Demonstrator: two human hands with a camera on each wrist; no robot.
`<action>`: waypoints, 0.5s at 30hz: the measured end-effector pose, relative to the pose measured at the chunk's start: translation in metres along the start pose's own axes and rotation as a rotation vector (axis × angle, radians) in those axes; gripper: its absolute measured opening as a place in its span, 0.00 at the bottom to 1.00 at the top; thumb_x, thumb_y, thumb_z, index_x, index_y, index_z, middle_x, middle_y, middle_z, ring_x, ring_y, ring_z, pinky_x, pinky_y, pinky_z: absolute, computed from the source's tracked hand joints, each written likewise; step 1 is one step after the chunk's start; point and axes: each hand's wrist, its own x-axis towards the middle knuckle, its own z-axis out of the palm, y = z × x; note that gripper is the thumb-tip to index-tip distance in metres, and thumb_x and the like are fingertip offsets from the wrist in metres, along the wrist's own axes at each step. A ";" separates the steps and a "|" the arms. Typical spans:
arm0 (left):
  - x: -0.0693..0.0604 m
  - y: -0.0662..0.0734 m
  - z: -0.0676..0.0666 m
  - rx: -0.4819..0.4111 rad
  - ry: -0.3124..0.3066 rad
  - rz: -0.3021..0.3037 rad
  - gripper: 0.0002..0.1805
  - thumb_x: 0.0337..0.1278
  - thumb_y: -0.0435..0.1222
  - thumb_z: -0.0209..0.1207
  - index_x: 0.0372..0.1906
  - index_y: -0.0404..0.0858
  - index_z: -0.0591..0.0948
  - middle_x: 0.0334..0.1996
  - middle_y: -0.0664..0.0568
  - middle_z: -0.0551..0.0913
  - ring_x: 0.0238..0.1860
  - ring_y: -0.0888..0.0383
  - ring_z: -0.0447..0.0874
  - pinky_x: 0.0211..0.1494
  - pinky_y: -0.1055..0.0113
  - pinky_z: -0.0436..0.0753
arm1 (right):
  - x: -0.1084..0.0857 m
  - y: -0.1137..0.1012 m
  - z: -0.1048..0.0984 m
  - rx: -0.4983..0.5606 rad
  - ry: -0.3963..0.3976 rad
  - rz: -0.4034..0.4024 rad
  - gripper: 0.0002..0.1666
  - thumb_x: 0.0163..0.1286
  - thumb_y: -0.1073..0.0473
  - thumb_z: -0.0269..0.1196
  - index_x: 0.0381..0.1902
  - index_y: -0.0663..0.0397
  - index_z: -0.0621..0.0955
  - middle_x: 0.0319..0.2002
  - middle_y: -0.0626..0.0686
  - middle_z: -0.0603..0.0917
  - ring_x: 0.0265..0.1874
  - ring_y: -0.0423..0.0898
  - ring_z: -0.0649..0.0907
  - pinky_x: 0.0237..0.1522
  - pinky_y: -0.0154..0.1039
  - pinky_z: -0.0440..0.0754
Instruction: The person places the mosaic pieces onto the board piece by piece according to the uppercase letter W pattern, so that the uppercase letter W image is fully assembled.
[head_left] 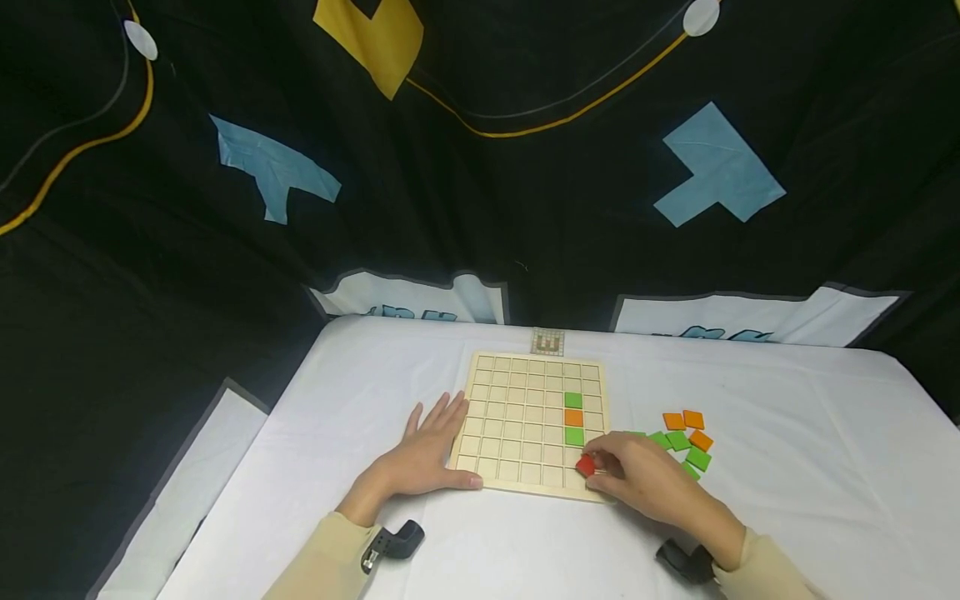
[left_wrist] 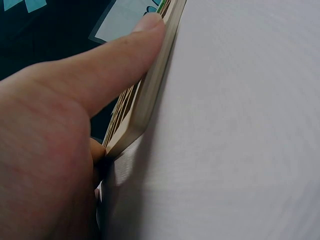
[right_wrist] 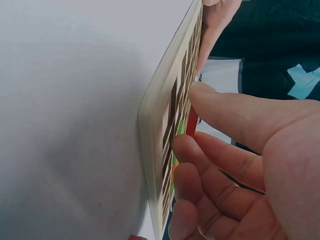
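Head view: 1 patch [head_left: 547, 342], E-like mark, by far edge of board [head_left: 517, 427]; backdrop lettering [head_left: 726, 333] blue, partly hidden, unreadable. Board: 1, pale wood, sq. grid; holds 2 inset green tiles [head_left: 573, 401] + 1 inset orange tile [head_left: 573, 417], betw. them. Off R side: 3 loose orange tiles [head_left: 693, 419], min. 5 loose green tiles [head_left: 698, 457]. Red tile [head_left: 585, 466]: 1, pinched by R hand [head_left: 647, 477], thumb & fingers, over board's near R corner; contact unclear. L hand [head_left: 422, 461]: fingers spread, thumb on board's near edge.

One tile [head_left: 585, 466] is red, the gridded board [head_left: 513, 428] beige.
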 end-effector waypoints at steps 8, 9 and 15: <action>-0.001 0.000 0.000 0.001 0.001 0.002 0.67 0.50 0.68 0.64 0.80 0.32 0.46 0.81 0.42 0.41 0.80 0.43 0.31 0.75 0.38 0.28 | 0.007 -0.002 0.002 -0.030 -0.001 -0.013 0.19 0.59 0.53 0.76 0.48 0.50 0.87 0.37 0.39 0.82 0.33 0.38 0.75 0.38 0.36 0.78; -0.001 0.000 0.000 0.000 0.001 0.001 0.66 0.50 0.67 0.64 0.80 0.32 0.46 0.81 0.43 0.41 0.80 0.43 0.31 0.75 0.38 0.28 | 0.008 -0.003 0.002 -0.030 -0.002 -0.014 0.19 0.59 0.53 0.76 0.47 0.50 0.87 0.36 0.39 0.82 0.32 0.38 0.75 0.37 0.36 0.78; 0.000 0.000 0.000 -0.001 0.000 0.003 0.66 0.50 0.67 0.64 0.80 0.32 0.46 0.81 0.43 0.41 0.80 0.43 0.31 0.75 0.38 0.28 | 0.014 -0.005 0.002 -0.044 -0.004 -0.041 0.17 0.59 0.56 0.75 0.46 0.52 0.87 0.31 0.39 0.79 0.31 0.38 0.74 0.34 0.35 0.75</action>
